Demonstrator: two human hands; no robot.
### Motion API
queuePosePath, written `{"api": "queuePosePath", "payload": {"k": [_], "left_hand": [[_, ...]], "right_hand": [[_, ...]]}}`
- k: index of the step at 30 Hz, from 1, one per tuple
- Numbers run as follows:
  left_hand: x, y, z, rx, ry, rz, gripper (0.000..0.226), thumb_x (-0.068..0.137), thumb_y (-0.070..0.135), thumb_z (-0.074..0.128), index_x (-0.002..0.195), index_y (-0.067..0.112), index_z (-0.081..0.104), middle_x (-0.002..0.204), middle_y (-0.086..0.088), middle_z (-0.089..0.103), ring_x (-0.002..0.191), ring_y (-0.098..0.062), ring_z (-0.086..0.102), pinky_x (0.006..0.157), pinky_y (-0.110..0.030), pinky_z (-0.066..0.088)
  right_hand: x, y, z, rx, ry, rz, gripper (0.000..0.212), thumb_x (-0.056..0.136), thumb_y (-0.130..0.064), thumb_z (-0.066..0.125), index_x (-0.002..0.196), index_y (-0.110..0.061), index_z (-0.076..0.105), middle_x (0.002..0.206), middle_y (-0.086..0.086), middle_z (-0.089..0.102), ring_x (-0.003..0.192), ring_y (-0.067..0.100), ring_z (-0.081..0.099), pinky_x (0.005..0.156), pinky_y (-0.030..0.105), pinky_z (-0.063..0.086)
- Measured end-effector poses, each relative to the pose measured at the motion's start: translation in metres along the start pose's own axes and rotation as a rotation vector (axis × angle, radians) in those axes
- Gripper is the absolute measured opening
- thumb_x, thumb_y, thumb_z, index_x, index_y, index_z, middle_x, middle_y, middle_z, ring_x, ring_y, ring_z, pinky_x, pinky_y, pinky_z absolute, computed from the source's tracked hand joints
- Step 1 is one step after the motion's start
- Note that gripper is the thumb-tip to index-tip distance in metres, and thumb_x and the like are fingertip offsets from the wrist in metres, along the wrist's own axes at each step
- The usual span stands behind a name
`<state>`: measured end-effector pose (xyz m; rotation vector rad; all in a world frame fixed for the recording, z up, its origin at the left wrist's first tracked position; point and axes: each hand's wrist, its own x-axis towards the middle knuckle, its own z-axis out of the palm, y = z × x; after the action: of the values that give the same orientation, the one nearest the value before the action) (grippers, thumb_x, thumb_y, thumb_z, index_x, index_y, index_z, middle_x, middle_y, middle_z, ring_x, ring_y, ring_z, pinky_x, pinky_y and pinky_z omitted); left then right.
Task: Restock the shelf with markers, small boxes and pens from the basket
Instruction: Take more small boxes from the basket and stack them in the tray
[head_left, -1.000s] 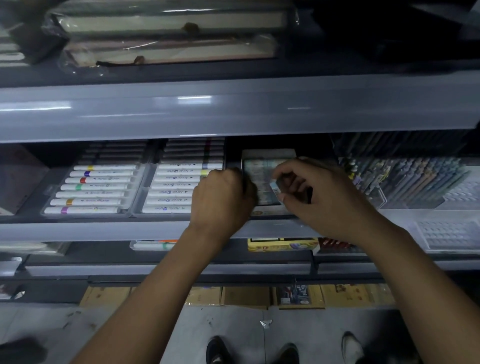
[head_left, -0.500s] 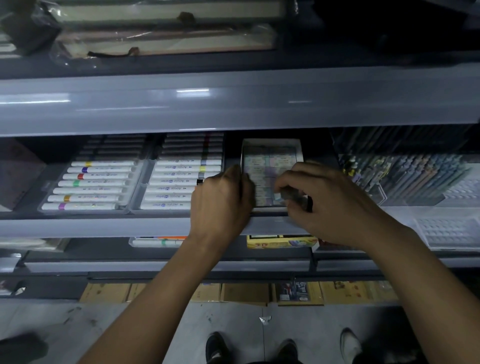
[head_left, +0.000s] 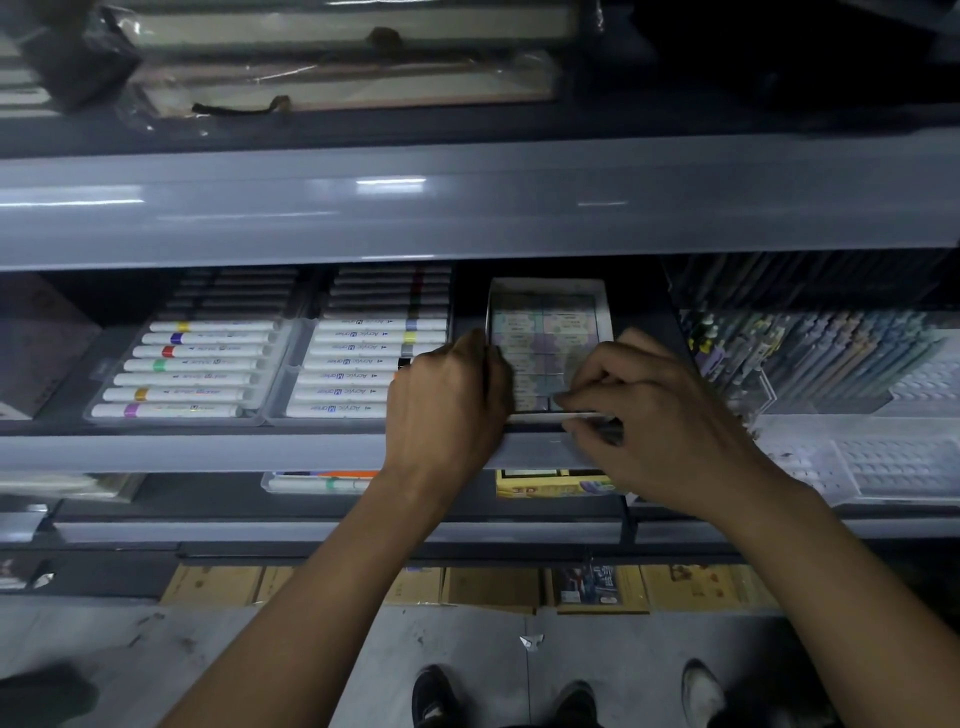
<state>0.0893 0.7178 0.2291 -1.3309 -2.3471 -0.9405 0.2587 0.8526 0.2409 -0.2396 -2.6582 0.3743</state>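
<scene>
A white open tray (head_left: 548, 285) filled with several small pastel boxes (head_left: 545, 332) sits on the middle grey shelf (head_left: 208, 452). My left hand (head_left: 447, 410) grips the tray's left wall with curled fingers. At the tray's front right corner, my right hand (head_left: 660, 431) pinches one small box between thumb and fingertips. Two clear trays of white markers (head_left: 192, 369) (head_left: 358, 369) lie to the left. Packs of pens (head_left: 810, 353) stand to the right. The basket is out of view.
The upper shelf's grey lip (head_left: 467, 208) overhangs the tray. A yellow box (head_left: 550, 483) and a marker tray (head_left: 322, 480) sit on the shelf below. Clear plastic containers (head_left: 883, 457) are at the right. Cardboard boxes (head_left: 493, 584) line the floor; shoes (head_left: 436, 696) show below.
The tray of small boxes slid back into the shelf and now lies flatter. My right hand moved down to its front right corner. My left hand stayed on the left wall.
</scene>
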Motion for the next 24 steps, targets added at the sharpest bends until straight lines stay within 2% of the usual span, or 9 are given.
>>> {"api": "queuePosePath", "payload": {"k": [10, 15, 19, 22, 24], "left_hand": [[-0.001, 0.001, -0.002, 0.009, -0.016, 0.003, 0.030, 0.102, 0.022, 0.055, 0.075, 0.024, 0.042, 0.055, 0.001, 0.045, 0.046, -0.027, 0.035, 0.050, -0.030, 0.023], [-0.001, -0.001, 0.000, 0.010, -0.030, 0.005, 0.028, 0.102, 0.026, 0.050, 0.075, 0.020, 0.050, 0.057, -0.006, 0.056, 0.047, -0.032, 0.047, 0.048, -0.031, 0.028], [0.000, 0.002, -0.001, 0.034, -0.021, 0.002, 0.030, 0.102, 0.026, 0.051, 0.074, 0.023, 0.041, 0.054, -0.005, 0.051, 0.046, -0.028, 0.036, 0.049, -0.031, 0.024], [0.001, 0.003, -0.002, 0.071, -0.033, -0.004, 0.032, 0.102, 0.026, 0.054, 0.073, 0.022, 0.041, 0.054, 0.002, 0.040, 0.046, -0.028, 0.033, 0.049, -0.030, 0.020], [0.003, 0.002, -0.002, 0.094, -0.065, -0.021, 0.034, 0.103, 0.028, 0.053, 0.071, 0.020, 0.046, 0.054, -0.003, 0.046, 0.047, -0.035, 0.042, 0.049, -0.032, 0.025]], "right_hand": [[-0.003, -0.010, 0.002, -0.032, 0.042, 0.031, 0.013, 0.090, -0.021, 0.077, 0.091, -0.010, 0.083, 0.085, -0.003, 0.056, 0.091, 0.019, 0.048, 0.067, 0.038, 0.050], [-0.002, -0.015, -0.001, -0.074, 0.013, 0.047, 0.022, 0.092, -0.028, 0.066, 0.086, -0.014, 0.083, 0.080, -0.008, 0.057, 0.091, 0.018, 0.048, 0.067, 0.038, 0.052], [0.000, -0.017, -0.003, -0.095, -0.009, 0.082, 0.021, 0.093, -0.030, 0.067, 0.087, -0.018, 0.082, 0.083, -0.011, 0.055, 0.096, 0.016, 0.047, 0.064, 0.040, 0.053], [0.000, -0.019, -0.004, -0.131, -0.027, 0.069, 0.020, 0.095, -0.028, 0.067, 0.089, -0.014, 0.080, 0.086, -0.009, 0.053, 0.098, 0.018, 0.046, 0.068, 0.042, 0.053], [0.000, -0.019, -0.003, -0.161, -0.037, 0.057, 0.024, 0.098, -0.028, 0.061, 0.090, -0.012, 0.077, 0.089, -0.006, 0.056, 0.099, 0.019, 0.046, 0.074, 0.041, 0.051]]}}
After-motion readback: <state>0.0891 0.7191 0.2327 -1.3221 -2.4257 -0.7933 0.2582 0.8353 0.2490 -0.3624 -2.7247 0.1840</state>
